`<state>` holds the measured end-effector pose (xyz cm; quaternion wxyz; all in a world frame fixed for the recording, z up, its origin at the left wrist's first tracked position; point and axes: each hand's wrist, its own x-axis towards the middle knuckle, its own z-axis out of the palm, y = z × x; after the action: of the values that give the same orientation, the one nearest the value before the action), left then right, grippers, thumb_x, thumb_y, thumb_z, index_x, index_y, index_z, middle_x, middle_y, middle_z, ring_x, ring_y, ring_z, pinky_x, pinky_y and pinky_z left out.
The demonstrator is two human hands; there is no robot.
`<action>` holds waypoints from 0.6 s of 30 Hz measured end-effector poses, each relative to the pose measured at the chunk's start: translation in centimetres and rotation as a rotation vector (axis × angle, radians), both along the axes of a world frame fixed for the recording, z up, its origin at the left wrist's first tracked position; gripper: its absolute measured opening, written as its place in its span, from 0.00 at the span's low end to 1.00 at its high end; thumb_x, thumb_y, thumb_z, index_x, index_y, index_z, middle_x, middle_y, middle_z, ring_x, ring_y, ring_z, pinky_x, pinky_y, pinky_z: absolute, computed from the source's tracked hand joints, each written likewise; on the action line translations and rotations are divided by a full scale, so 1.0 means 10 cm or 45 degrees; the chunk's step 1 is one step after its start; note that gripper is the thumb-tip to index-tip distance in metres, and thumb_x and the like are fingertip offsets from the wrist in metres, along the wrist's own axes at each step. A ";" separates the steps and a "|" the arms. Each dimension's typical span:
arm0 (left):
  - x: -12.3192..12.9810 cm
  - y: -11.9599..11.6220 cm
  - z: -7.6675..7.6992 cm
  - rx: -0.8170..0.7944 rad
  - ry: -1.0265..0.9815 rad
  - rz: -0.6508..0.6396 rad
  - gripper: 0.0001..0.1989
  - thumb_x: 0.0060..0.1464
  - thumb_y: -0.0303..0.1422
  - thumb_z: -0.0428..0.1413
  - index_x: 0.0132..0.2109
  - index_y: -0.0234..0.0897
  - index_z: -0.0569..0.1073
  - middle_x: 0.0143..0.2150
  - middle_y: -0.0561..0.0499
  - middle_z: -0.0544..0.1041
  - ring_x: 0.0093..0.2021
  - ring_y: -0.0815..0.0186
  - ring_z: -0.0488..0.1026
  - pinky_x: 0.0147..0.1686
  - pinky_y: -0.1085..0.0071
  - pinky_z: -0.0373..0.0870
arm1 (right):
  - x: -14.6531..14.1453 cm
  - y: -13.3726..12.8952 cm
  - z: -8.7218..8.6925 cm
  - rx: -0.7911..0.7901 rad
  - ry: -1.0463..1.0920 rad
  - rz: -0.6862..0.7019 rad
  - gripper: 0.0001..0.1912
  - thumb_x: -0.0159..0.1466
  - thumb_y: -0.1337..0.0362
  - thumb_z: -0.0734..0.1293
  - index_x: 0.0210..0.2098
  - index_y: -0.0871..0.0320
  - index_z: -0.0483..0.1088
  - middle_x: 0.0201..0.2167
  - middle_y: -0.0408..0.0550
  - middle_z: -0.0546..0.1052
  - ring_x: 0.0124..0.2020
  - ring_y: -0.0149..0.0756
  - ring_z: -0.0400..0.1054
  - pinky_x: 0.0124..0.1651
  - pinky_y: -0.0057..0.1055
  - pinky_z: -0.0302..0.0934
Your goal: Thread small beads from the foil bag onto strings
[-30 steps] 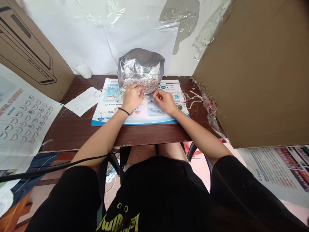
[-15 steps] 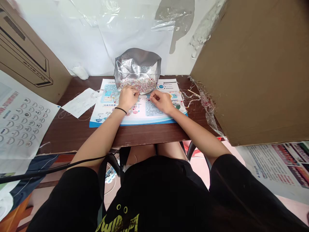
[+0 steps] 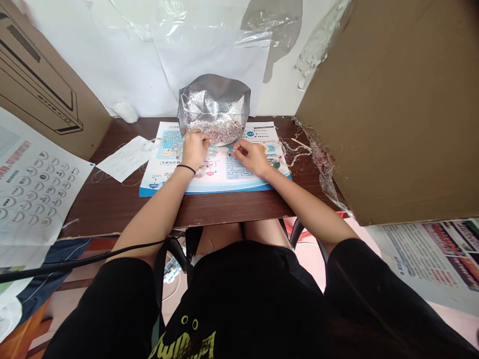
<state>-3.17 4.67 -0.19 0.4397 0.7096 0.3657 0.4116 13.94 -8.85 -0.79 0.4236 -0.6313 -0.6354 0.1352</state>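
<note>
A grey bag with a shiny silver lining (image 3: 213,102) lies open, and many small pink, white and red beads (image 3: 219,132) are heaped in its lower part. My left hand (image 3: 195,150) is at the bag's front left edge, beside the beads, its fingers bent and pinched together. Just right of the bag's front, my right hand (image 3: 251,157) pinches thumb against forefinger above the printed sheet (image 3: 209,187). Small red beads show by its fingertips; a thread there is too fine to make out. More beads lie on the sheet, partly hidden behind my left hand.
A white slip of paper (image 3: 125,158) and loose clear threads lie to the left on the brown table (image 3: 224,207). Beaded strands (image 3: 299,158) and crumpled clear plastic (image 3: 324,169) are at the right. Cardboard panels (image 3: 404,109) wall both sides.
My left hand has shifted slightly left and away from my right hand, its fingertips leaving the bag's front middle. My right hand stays nearly in place.
</note>
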 end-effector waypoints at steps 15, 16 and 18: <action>0.12 -0.52 0.25 -0.755 -0.312 -0.251 0.01 0.58 0.28 0.63 0.37 0.35 0.80 0.32 0.49 0.78 0.33 0.72 0.73 0.40 0.72 0.71 | 0.03 -0.08 0.12 0.078 -0.057 -0.206 0.09 0.68 0.65 0.62 0.38 0.54 0.76 0.36 0.45 0.79 0.37 0.35 0.70 0.46 0.35 0.64; 0.12 -0.53 0.23 -0.776 -0.301 -0.289 0.02 0.57 0.26 0.63 0.38 0.34 0.80 0.33 0.48 0.79 0.34 0.72 0.73 0.41 0.71 0.72 | 0.03 -0.09 0.13 0.079 -0.067 -0.205 0.10 0.69 0.65 0.62 0.38 0.54 0.76 0.37 0.45 0.79 0.37 0.35 0.70 0.46 0.35 0.63; 0.12 -0.55 0.18 -0.798 -0.284 -0.335 0.04 0.56 0.24 0.62 0.39 0.34 0.81 0.34 0.48 0.80 0.36 0.71 0.74 0.42 0.71 0.72 | 0.02 -0.10 0.15 0.081 -0.079 -0.200 0.11 0.69 0.65 0.62 0.39 0.54 0.77 0.38 0.45 0.79 0.38 0.35 0.70 0.46 0.34 0.63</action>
<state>-1.93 -0.79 1.61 0.7224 0.5322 0.3292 0.2942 14.19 -9.82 0.66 0.4328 -0.6693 -0.6008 0.0616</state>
